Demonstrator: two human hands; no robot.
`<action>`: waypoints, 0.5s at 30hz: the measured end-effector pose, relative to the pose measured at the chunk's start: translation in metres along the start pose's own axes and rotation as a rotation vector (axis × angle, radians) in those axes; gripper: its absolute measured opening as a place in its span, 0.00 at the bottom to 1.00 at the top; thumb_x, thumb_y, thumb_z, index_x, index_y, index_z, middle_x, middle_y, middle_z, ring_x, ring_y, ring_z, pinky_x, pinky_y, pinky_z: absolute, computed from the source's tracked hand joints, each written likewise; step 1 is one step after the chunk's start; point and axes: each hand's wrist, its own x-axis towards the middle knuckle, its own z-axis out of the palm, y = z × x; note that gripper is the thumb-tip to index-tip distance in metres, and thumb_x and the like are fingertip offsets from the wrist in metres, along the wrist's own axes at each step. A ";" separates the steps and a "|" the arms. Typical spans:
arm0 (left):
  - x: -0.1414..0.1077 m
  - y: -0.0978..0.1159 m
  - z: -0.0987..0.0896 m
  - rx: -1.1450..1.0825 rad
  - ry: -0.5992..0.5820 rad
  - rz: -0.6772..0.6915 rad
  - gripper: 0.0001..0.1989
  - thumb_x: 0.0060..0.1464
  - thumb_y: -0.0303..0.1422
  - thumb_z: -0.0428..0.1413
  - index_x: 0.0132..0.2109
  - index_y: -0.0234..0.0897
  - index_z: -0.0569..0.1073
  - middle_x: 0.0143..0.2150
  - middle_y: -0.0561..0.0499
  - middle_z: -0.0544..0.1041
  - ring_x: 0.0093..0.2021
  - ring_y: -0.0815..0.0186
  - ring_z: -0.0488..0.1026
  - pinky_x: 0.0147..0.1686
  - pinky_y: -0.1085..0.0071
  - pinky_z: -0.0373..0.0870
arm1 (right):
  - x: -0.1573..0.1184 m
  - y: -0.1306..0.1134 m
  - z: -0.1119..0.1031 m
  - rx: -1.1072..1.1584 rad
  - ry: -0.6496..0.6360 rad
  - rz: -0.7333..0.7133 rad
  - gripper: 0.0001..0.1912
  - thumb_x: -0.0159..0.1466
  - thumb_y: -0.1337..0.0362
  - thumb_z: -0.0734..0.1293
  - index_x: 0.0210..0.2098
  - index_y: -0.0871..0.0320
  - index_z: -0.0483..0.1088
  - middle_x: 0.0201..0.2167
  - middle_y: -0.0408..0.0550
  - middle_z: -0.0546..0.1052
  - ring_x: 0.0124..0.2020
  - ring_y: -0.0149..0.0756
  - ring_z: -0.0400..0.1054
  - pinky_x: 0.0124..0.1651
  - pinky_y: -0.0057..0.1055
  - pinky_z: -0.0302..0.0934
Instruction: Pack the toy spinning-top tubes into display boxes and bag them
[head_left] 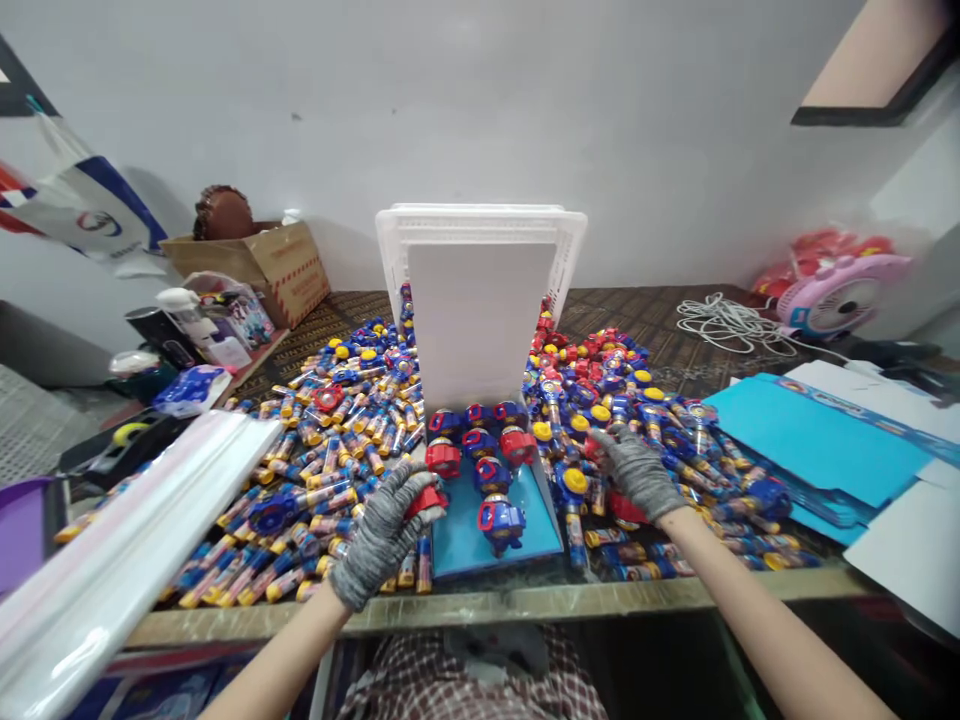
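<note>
My left hand, in a grey knitted glove, is closed around a red plastic toy above the left edge of an open blue-lined box. Inside the box, rounded blue toys and red toys sit in rows toward the back. The box's white flap stands upright behind them. To the right, my gloved right hand reaches over the pile, its fingers curled about a red toy, partly hidden by them.
Small capped tubes heap up on the left; blue, red and yellow toys lie right. A white basket stands behind the flap. Blue card sheets are at right, plastic film at left, a pink fan farther back.
</note>
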 end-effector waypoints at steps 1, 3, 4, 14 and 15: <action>-0.002 0.000 0.000 0.029 -0.039 0.080 0.16 0.58 0.32 0.54 0.54 0.41 0.68 0.55 0.42 0.71 0.55 0.59 0.70 0.52 0.59 0.72 | -0.001 -0.006 -0.009 0.030 0.093 0.013 0.18 0.63 0.70 0.59 0.50 0.57 0.72 0.46 0.56 0.70 0.43 0.43 0.69 0.46 0.40 0.66; -0.006 0.004 -0.002 0.090 -0.095 0.244 0.19 0.59 0.30 0.52 0.57 0.41 0.65 0.55 0.41 0.70 0.54 0.59 0.71 0.49 0.62 0.74 | -0.004 -0.024 -0.026 0.148 0.286 0.024 0.18 0.65 0.65 0.60 0.53 0.55 0.69 0.48 0.55 0.68 0.46 0.45 0.67 0.48 0.43 0.66; -0.008 0.006 -0.003 0.122 -0.114 0.321 0.20 0.59 0.30 0.52 0.58 0.40 0.64 0.54 0.40 0.70 0.55 0.58 0.71 0.48 0.61 0.75 | -0.007 -0.036 -0.033 0.228 0.362 0.015 0.18 0.65 0.63 0.61 0.54 0.53 0.68 0.48 0.54 0.67 0.48 0.45 0.67 0.49 0.43 0.66; 0.023 0.003 0.003 0.238 -0.285 0.484 0.18 0.60 0.42 0.50 0.51 0.34 0.68 0.47 0.40 0.75 0.46 0.59 0.74 0.43 0.64 0.75 | -0.039 -0.109 -0.013 0.513 0.555 -0.065 0.25 0.65 0.69 0.63 0.60 0.46 0.60 0.55 0.50 0.69 0.56 0.42 0.65 0.56 0.43 0.65; 0.028 0.001 0.007 0.278 -0.328 0.444 0.19 0.59 0.43 0.51 0.50 0.34 0.70 0.46 0.40 0.75 0.45 0.58 0.74 0.42 0.63 0.75 | -0.041 -0.109 -0.008 0.511 0.555 -0.080 0.25 0.65 0.69 0.63 0.60 0.46 0.60 0.55 0.50 0.69 0.56 0.42 0.65 0.56 0.42 0.65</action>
